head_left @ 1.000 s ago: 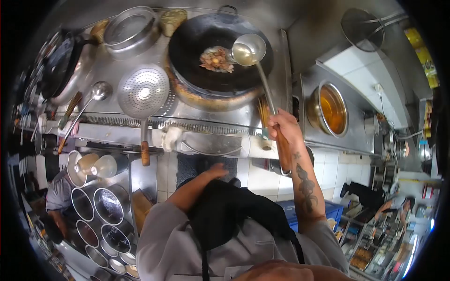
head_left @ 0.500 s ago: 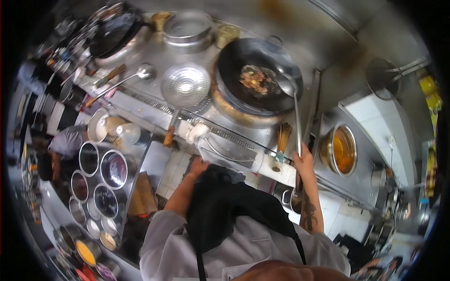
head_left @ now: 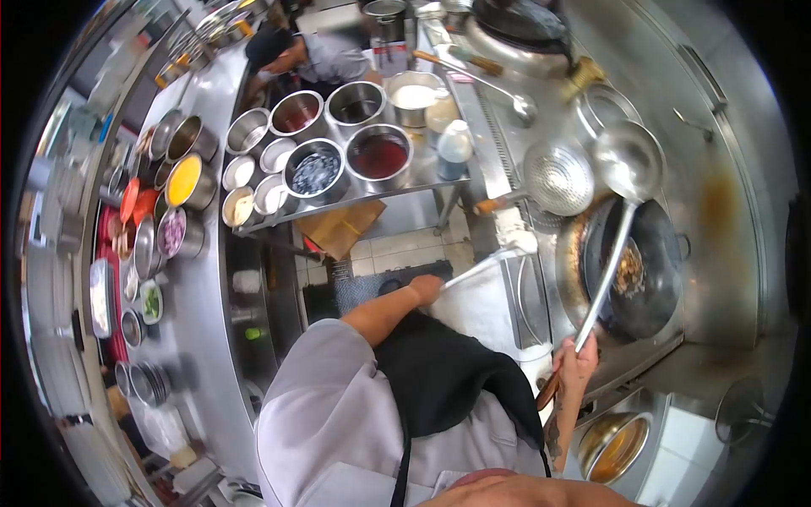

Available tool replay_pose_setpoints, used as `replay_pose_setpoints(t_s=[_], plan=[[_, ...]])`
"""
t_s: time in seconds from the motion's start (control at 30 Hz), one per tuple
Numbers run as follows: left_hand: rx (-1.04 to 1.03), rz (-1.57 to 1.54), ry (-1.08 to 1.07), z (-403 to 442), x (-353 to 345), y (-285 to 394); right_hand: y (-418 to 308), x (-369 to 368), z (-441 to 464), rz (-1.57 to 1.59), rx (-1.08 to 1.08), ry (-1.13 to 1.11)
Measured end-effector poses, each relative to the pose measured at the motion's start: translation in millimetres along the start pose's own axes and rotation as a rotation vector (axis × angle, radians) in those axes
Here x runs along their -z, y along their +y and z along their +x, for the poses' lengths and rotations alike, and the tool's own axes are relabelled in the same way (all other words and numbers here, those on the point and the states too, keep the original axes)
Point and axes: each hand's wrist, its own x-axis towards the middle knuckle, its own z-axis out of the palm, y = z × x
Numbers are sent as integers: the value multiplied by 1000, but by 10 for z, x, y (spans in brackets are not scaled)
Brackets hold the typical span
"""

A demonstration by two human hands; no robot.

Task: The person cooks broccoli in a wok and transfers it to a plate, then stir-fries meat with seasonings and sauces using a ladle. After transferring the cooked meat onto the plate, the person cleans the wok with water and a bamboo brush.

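Left hand [head_left: 425, 290]: fingers curled tight at the end of a white cloth [head_left: 514, 235], which stretches back to the stove's front ledge. Right hand [head_left: 577, 363]: wrapped around a long-handled ladle [head_left: 628, 162], its wooden end below the fist.

Wok [head_left: 661, 300]: one, dark, set on its burner; browned food [head_left: 629, 270] in the middle of it. Half a second ago the ladle's bowl was inside the wok, just beside the food; now it is up and out, overlapping the far rim in my sight. The left hand, then bare near the ledge, now has the cloth.

Strainer [head_left: 559, 179]: perforated, lying on the stove [head_left: 549, 118], wooden handle jutting past the front edge (a ready snag for a sleeve).

Room for moving: the aisle, with tiled floor [head_left: 456, 226] and a dark mat [head_left: 355, 296], bounded by the stove ledge on one side, by the pot-laden desk [head_left: 427, 179] on another. A co-worker [head_left: 334, 63] bends beyond the pots. The wall closes in behind the wok.
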Motion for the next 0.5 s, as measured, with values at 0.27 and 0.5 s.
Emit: replay_pose_setpoints(t_s=[0.27,0.5], plan=[[60,-273,370,-542,154,-898,-561,-1812,388,-94,-167,-779],[328,-419,699,-1372,-50,-2187,-421,-3127,433,-488,178,-977]])
